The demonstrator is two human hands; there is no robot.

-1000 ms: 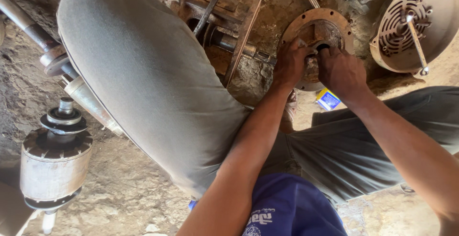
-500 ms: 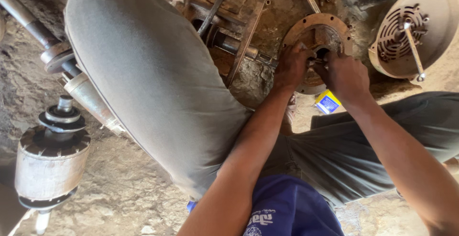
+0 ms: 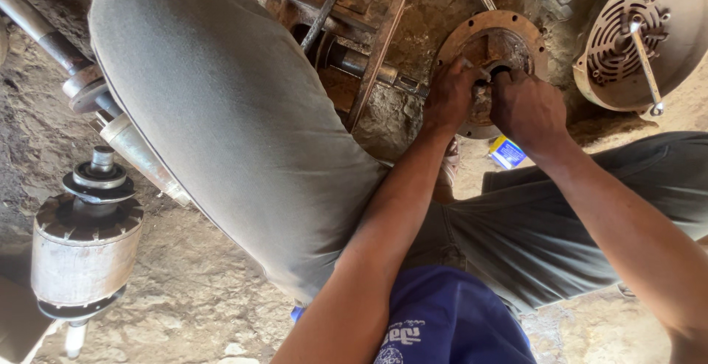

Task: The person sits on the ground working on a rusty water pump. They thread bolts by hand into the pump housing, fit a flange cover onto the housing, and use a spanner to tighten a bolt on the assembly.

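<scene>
Rusty round flange (image 3: 472, 32); left hand (image 3: 451, 95) and right hand (image 3: 527, 106) seemingly pinching its centre.

Outdoor repair workshop — motor rotor (image 3: 85, 250), dirt ground (image 3: 184, 312).

Under my left hand (image 3: 451, 95) and right hand (image 3: 527, 106) the round flange plate (image 3: 472, 36) is rough, rusted matt metal, the vented cover (image 3: 634, 39) beside my right hand dull painted metal, the ground (image 3: 184, 297) beneath coarse and dusty.

Head view, steeply down, close.
</scene>
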